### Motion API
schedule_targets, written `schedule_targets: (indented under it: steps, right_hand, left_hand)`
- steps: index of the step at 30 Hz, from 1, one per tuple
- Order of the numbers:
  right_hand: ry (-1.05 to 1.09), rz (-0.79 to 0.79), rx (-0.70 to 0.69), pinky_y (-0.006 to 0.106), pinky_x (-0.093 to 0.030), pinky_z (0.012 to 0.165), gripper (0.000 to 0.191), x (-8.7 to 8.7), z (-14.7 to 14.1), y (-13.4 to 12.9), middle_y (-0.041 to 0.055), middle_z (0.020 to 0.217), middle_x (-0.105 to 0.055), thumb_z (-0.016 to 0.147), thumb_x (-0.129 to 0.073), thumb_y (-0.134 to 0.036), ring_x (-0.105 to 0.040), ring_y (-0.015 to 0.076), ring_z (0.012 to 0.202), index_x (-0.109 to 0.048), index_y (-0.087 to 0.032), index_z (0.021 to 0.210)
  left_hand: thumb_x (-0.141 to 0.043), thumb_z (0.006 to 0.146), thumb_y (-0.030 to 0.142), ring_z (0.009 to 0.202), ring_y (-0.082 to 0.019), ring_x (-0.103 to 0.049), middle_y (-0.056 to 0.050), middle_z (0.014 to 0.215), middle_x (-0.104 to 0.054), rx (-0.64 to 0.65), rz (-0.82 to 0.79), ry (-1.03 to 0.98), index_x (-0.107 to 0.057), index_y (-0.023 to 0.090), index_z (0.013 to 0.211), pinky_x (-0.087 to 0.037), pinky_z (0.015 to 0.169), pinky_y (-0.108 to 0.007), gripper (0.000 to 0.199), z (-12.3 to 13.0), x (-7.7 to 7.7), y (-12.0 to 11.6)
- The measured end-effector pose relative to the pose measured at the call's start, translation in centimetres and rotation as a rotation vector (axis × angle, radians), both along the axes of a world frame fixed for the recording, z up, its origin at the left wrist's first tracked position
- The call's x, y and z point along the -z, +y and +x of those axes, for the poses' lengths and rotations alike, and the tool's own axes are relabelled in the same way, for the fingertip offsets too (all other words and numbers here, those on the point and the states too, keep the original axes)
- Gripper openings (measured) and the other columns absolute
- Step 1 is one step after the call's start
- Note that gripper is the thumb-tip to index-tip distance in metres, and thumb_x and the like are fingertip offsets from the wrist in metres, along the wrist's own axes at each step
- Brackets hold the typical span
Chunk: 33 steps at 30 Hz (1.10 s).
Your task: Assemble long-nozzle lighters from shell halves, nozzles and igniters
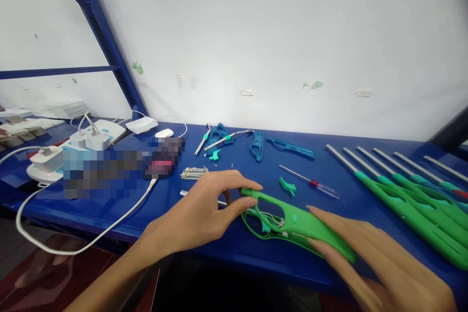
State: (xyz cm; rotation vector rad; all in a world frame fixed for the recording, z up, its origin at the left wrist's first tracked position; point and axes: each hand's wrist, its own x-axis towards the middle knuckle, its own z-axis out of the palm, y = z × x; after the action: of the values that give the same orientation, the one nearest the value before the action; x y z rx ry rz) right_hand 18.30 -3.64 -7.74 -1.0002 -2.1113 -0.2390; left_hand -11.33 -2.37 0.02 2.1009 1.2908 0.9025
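Low over the front of the blue table is a green long-necked lighter (303,222), its two casing halves gaping apart along the near side. Wires and a teal trigger (265,227) show inside the gap. Thumb and forefinger of my left hand (204,209) pinch the casing's front end by the finger loop. The lighter's metal tube is mostly hidden behind that hand. My right hand (365,248) holds the rear of the handle between thumb and fingers. Just beyond the lighter lie a loose teal trigger (287,186) and a screwdriver (310,183) with a clear handle.
Several green lighters (409,204) lie side by side at right. Blue casing halves (292,147), metal tubes (203,141) and small pale rods (194,172) lie further back. At left are a power strip (46,168), chargers (95,140) and a white cable (120,224). A white wall (278,34) stands behind.
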Motion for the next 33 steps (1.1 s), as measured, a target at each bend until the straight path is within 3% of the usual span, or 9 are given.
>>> schedule_targets:
  steps: [4,12,19,33]
  right_hand:
    - [-0.025,0.004,-0.031,0.04,-0.054,0.087,0.037,-0.1,-0.7,0.4,-0.0015,0.113,-0.08,0.103,-0.059,-0.046,-0.077,0.0242,0.095,-0.062,-0.033,0.137]
    - [-0.088,0.031,-0.101,0.041,-0.054,0.084,0.032,0.2,-1.2,0.8,0.0007,0.112,-0.082,0.107,-0.051,-0.042,-0.079,0.0254,0.095,-0.066,-0.028,0.131]
    - [-0.07,-0.066,-0.061,0.042,-0.054,0.091,0.034,0.6,-1.3,0.6,-0.0008,0.117,-0.08,0.104,-0.058,-0.046,-0.076,0.0249,0.102,-0.063,-0.031,0.133]
    - [-0.067,-0.113,-0.012,0.038,-0.058,0.085,0.034,0.7,-1.5,0.7,-0.0008,0.117,-0.075,0.104,-0.053,-0.052,-0.073,0.0223,0.101,-0.066,-0.036,0.132]
  left_hand:
    - [-0.063,0.103,0.026,0.108,-0.018,-0.064,-0.001,0.117,-0.072,0.109,0.001,0.063,-0.072,0.035,0.13,-0.051,0.097,-0.032,0.03,-1.8,1.2,-0.4]
    - [-0.058,0.106,0.025,0.112,-0.02,-0.061,-0.004,0.121,-0.067,0.038,0.05,0.143,-0.072,0.031,0.131,-0.05,0.103,-0.038,0.03,-2.0,3.9,-0.5]
    - [-0.058,0.104,0.022,0.11,-0.023,-0.059,-0.006,0.118,-0.068,0.039,0.186,0.221,-0.073,0.03,0.129,-0.047,0.108,-0.046,0.03,-1.8,4.2,-0.8]
    - [-0.053,0.106,0.019,0.113,-0.024,-0.055,-0.007,0.119,-0.067,0.04,0.179,0.286,-0.07,0.027,0.132,-0.042,0.112,-0.048,0.032,-1.8,4.4,-1.0]
